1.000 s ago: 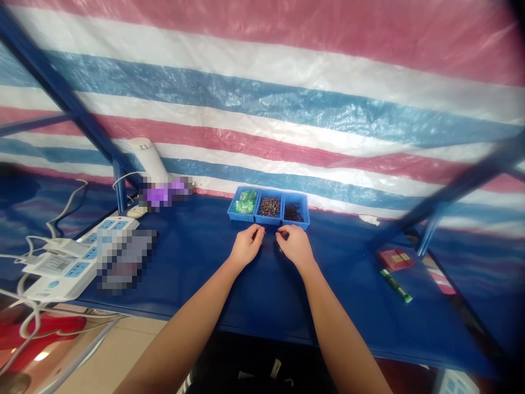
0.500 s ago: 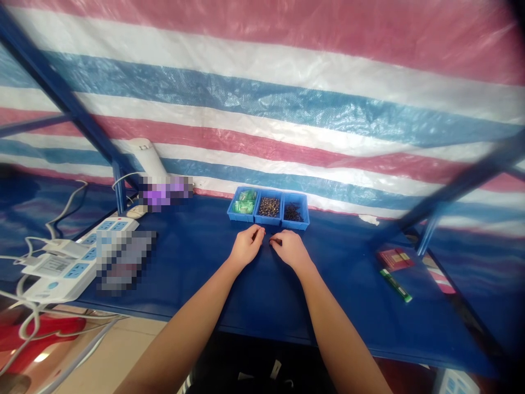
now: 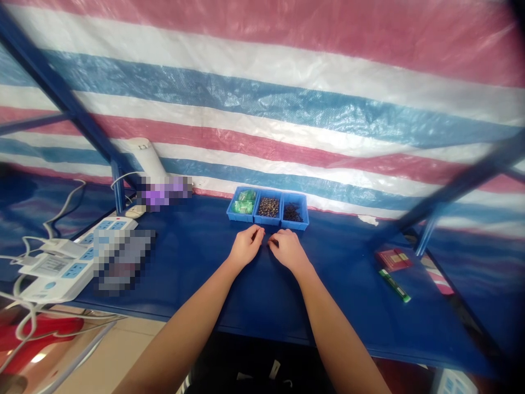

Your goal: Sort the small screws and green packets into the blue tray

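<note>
My left hand (image 3: 246, 246) and my right hand (image 3: 287, 249) rest close together on the dark blue table (image 3: 197, 257), fingers curled in a pinch towards each other. Whatever they pinch is too small to make out. Just beyond them stand three small blue bins side by side: the left bin (image 3: 243, 203) holds green packets, the middle bin (image 3: 269, 207) holds small brownish parts, the right bin (image 3: 294, 210) holds small dark parts.
White power strips (image 3: 61, 262) with cables lie at the table's left edge beside a blurred patch. A red packet (image 3: 394, 258) and a green stick (image 3: 394, 285) lie at the right. Blue frame posts (image 3: 118, 191) rise at both sides before a striped tarpaulin.
My right hand has slid left, closing the gap to my left hand. The left hand has stayed in place.
</note>
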A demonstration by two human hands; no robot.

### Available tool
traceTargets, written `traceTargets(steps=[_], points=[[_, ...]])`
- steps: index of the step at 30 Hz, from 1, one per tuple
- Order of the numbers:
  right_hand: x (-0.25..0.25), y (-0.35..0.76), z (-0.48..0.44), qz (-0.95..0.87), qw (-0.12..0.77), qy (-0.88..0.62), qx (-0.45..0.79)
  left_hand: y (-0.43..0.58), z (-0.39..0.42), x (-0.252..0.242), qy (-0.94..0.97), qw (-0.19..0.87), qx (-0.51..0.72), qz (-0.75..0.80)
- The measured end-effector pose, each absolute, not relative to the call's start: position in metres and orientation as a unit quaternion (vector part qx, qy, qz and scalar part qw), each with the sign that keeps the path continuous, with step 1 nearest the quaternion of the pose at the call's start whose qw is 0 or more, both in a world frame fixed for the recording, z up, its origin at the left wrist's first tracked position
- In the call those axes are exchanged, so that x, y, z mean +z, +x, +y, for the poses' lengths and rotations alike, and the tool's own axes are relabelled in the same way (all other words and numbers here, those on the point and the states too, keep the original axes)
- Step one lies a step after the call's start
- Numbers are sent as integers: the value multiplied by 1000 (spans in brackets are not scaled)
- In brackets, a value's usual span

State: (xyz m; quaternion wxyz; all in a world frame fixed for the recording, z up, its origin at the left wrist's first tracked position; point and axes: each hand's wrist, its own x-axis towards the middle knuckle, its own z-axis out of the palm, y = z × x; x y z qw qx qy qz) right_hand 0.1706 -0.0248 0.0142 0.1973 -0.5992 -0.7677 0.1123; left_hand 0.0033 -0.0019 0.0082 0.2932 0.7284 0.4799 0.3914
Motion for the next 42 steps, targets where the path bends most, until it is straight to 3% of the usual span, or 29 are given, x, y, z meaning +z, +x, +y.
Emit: traceTargets(steps=[7,11,15,18,22,33,42], points=[[15,171,-25,-772,219,-588,98,3,-1,7,730,291,392,478],[19,169,-25,-754,295,-573,123,3,0,5,729,292,393,478],[21,167,-23,-688,429,-528,253,3,0,3,722,307,404,470],[19,166,-20,-631,476,-488,370,4,0,4,719,327,412,454],[16,165,-17,-592,499,-463,432,5,-1,6,719,351,410,439],[15,164,-19,-584,522,-502,365,5,-2,7,712,356,409,446],[12,165,-15,-535,536,-500,420,5,-2,5,705,363,427,435]])
